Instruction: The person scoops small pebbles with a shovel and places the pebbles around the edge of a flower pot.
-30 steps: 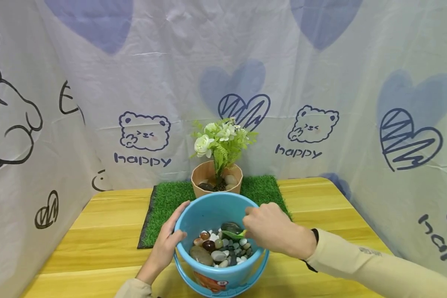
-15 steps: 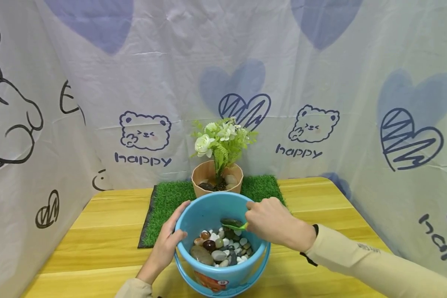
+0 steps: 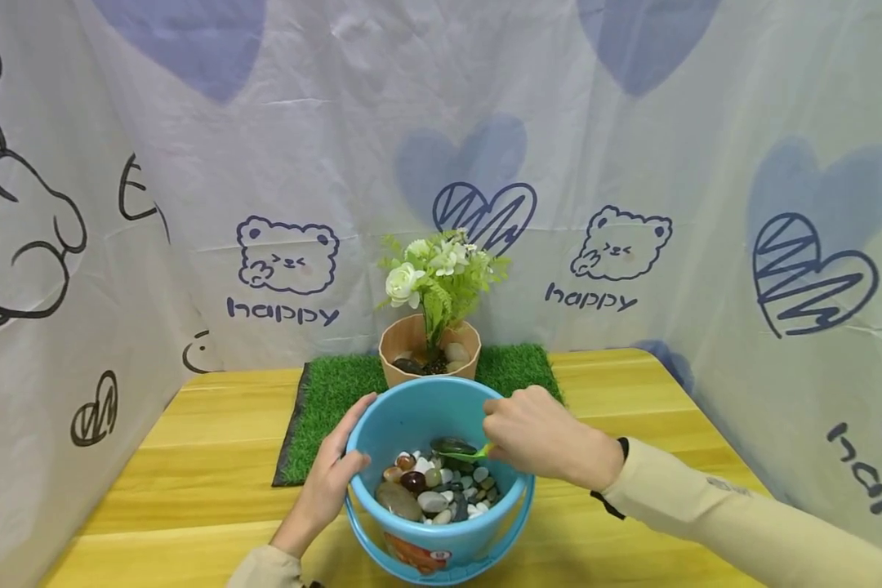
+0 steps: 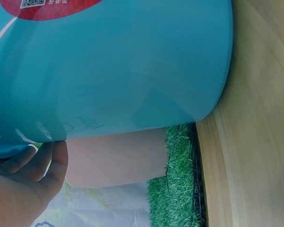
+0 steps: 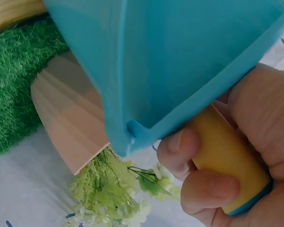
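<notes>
A light-blue bucket [image 3: 404,408] stands at the near middle of the table, with mixed pebbles [image 3: 434,501] in it. My left hand [image 3: 328,478] holds its left rim, thumb at the inner edge and fingers along the outside; in the left wrist view those fingertips touch the wall. Over the right rim, my right hand [image 3: 540,433] grips a trowel by its yellow handle [image 5: 227,156], which has a blue end. The trowel's green blade [image 3: 466,456] reaches inside among the stones. A dark, flat stone [image 3: 452,445] is at the blade; whether it rests on it I cannot tell.
Just behind the bucket is a peach flowerpot [image 3: 429,371] with white flowers [image 3: 441,273] and some stones in it. It stands on an artificial grass mat [image 3: 525,371]. The bucket's handle [image 3: 522,527] hangs at the front. A printed curtain [image 3: 382,98] closes off the back and sides.
My right hand has risen slightly and the trowel blade has turned more level. The dark stone has shifted a little to the left. My left hand stays on the rim.
</notes>
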Demonstrator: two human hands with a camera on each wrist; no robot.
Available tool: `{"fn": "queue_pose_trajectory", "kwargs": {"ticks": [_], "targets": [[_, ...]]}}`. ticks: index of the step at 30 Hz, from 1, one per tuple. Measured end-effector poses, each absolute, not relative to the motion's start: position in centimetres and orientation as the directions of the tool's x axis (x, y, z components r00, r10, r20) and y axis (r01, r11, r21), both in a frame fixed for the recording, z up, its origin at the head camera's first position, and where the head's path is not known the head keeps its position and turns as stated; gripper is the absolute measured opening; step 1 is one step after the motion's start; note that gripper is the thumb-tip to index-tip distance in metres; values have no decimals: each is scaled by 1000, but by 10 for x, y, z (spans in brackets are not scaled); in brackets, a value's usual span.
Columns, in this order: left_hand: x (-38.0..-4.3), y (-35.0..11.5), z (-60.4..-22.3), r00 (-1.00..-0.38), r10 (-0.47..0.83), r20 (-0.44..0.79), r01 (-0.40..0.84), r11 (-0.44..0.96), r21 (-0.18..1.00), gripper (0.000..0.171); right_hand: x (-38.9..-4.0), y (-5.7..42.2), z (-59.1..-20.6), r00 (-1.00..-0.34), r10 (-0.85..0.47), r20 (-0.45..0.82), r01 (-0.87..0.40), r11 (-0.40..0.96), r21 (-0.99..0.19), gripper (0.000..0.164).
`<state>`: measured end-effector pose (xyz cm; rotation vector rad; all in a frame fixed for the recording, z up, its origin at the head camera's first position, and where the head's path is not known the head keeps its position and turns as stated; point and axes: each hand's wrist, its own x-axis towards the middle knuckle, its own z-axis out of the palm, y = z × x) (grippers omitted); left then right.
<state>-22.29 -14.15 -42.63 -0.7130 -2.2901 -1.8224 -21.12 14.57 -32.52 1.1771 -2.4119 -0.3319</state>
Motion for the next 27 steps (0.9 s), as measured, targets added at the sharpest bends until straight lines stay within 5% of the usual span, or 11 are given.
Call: {"fn": "queue_pose_trajectory", "kwargs": {"ticks": [7,17,27], "targets": [[-224,-142,-426,-878,283,387,442,165,882,74,-217,141,-329,-523,-808,269,-677,586,445,42],[-224,-143,-427,-871,282,403,455,153,877,74,-222,139,-334,-506,-795,334,-639,606,474,56],[-224,-142,-428,-867,283,411,463,152,873,74,-229,150,-342,-408,-801,438,-667,589,456,25]]}}
